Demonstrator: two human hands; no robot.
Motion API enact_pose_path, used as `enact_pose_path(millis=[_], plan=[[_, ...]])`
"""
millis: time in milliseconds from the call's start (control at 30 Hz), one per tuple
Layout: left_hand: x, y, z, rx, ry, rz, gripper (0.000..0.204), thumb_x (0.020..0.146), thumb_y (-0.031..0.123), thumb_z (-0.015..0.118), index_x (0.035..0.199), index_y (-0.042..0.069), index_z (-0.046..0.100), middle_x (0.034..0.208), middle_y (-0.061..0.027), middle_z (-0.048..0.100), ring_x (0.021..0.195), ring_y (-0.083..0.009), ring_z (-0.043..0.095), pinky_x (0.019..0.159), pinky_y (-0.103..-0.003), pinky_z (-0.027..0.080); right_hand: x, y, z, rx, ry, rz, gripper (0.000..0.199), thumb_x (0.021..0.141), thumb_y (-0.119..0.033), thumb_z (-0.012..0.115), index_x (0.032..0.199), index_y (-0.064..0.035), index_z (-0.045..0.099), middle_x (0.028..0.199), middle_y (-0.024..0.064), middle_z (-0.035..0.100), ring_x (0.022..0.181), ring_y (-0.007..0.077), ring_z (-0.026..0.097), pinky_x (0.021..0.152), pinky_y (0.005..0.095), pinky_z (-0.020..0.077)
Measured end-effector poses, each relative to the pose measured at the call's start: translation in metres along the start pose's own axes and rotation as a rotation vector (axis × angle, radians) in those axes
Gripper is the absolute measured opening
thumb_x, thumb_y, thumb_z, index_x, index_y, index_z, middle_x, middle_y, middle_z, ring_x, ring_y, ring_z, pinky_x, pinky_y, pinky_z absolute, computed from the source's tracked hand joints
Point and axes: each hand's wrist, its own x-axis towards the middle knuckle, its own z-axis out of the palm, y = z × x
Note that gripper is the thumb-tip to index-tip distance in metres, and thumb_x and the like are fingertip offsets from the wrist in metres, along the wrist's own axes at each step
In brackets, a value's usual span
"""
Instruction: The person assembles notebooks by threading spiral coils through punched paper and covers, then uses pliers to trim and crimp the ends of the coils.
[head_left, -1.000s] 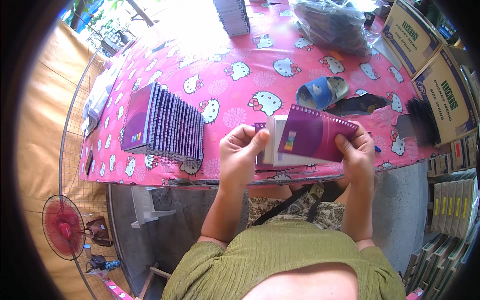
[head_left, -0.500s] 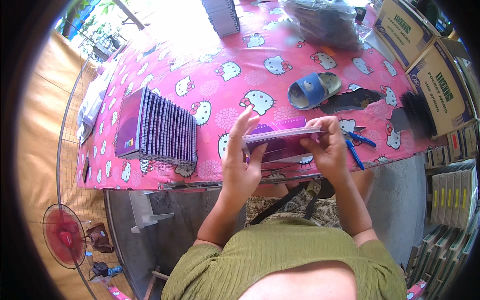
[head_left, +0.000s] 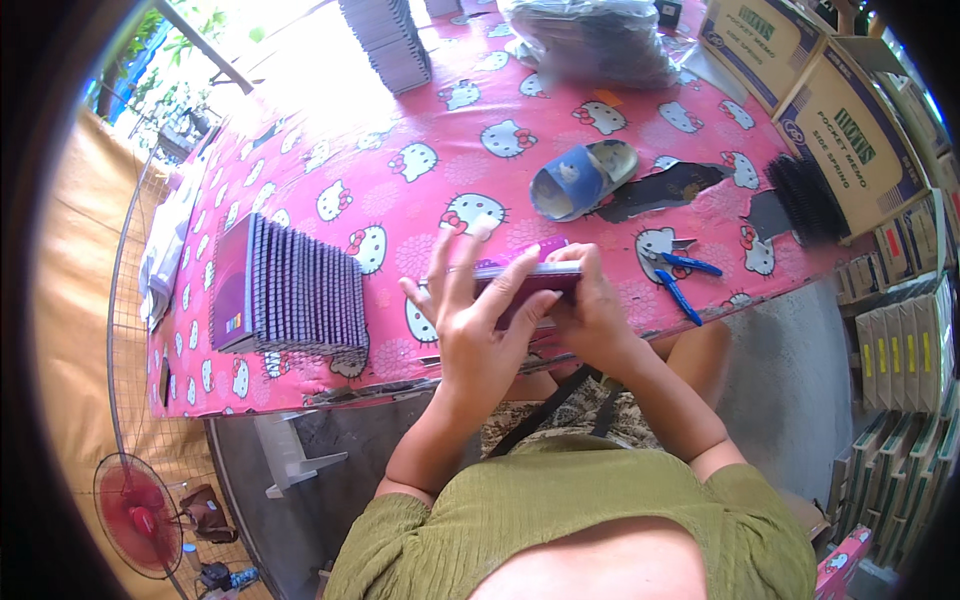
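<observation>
a: state the position of the purple notebook (head_left: pixel 525 283).

b: it is held above the near edge of the table (head_left: pixel 420 130), roughly edge-on to the camera, with its long axis running left to right between the two hands. it is not resting on the cloth.

a: grip status, left hand (head_left: pixel 470 325)?

b: closed on the notebook's left end from the near side. thumb and palm lie under and behind it; the fingers rise splayed past its far edge, so the hold is loose, not a full fist.

a: right hand (head_left: pixel 590 310)?

b: clamped on the right end, fingers curled over the top edge. the contact under the cover is hidden.

a: which hand is nearer the row of bound notebooks (head_left: pixel 290 295)?

b: the left. the row stands on edge to the left of the held notebook, well apart from it, spiral spines uppermost. the blue pliers (head_left: pixel 680 285) lie near the right hand, just beyond the right end of the notebook. the blue sandal (head_left: pixel 580 175) is farther back on the table.
</observation>
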Motion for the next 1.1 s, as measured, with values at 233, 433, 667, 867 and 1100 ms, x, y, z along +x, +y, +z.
enact_pose_path(millis=[233, 433, 667, 867, 1100], plan=[[0.003, -0.014, 0.018, -0.192, 0.057, 0.029, 0.024, 0.068, 0.015, 0.081, 0.091, 0.016, 0.077, 0.084, 0.0008, 0.069, 0.091, -0.0236, 0.056, 0.081, -0.035, 0.043, 0.009, -0.010, -0.081, -0.260, -0.150, -0.140, 0.074, 0.072, -0.013, 0.081, 0.133, 0.0009, 0.043, 0.124, 0.0191, 0.048, 0.115, 0.0334, 0.049, 0.098, 0.0421, 0.0413], [0.007, -0.009, 0.020, -0.171, 0.064, 0.058, 0.025, 0.065, 0.011, 0.082, 0.088, 0.013, 0.077, 0.081, -0.0009, 0.068, 0.084, -0.0220, 0.057, 0.076, -0.035, 0.044, -0.015, -0.019, -0.055, -0.357, -0.304, -0.201, 0.086, 0.074, -0.025, 0.080, 0.142, 0.0036, 0.035, 0.134, 0.0216, 0.044, 0.128, 0.0391, 0.039, 0.105, 0.0435, 0.0370], [0.009, -0.011, 0.007, -0.181, -0.021, 0.010, 0.026, 0.060, 0.005, 0.083, 0.085, 0.008, 0.076, 0.079, -0.0028, 0.068, 0.078, -0.0202, 0.054, 0.073, -0.032, 0.044, 0.049, 0.097, -0.259, -1.065, 0.468, 0.044, 0.062, 0.077, -0.036, 0.077, 0.121, 0.0030, 0.059, 0.129, 0.0243, 0.050, 0.119, 0.0396, 0.049, 0.101, 0.0458, 0.0401], [0.008, -0.014, 0.015, -0.211, 0.000, -0.011, 0.025, 0.062, 0.006, 0.083, 0.086, 0.007, 0.075, 0.079, -0.0027, 0.068, 0.078, -0.0192, 0.053, 0.073, -0.031, 0.042, 0.027, 0.205, -0.350, -1.709, 0.520, 0.480, 0.077, 0.084, -0.052, 0.063, 0.138, -0.0021, 0.041, 0.139, 0.0213, 0.044, 0.124, 0.0359, 0.045, 0.100, 0.0531, 0.0392], [0.006, -0.011, 0.011, -0.175, 0.019, 0.002, 0.025, 0.061, 0.005, 0.082, 0.084, 0.007, 0.074, 0.077, -0.0031, 0.066, 0.077, -0.0213, 0.054, 0.073, -0.033, 0.042, 0.044, 0.160, -0.309, -1.574, 0.238, 0.558, 0.027, 0.091, -0.027, 0.055, 0.101, -0.0059, 0.067, 0.108, 0.0128, 0.060, 0.109, 0.0298, 0.056, 0.087, 0.0436, 0.0482]])
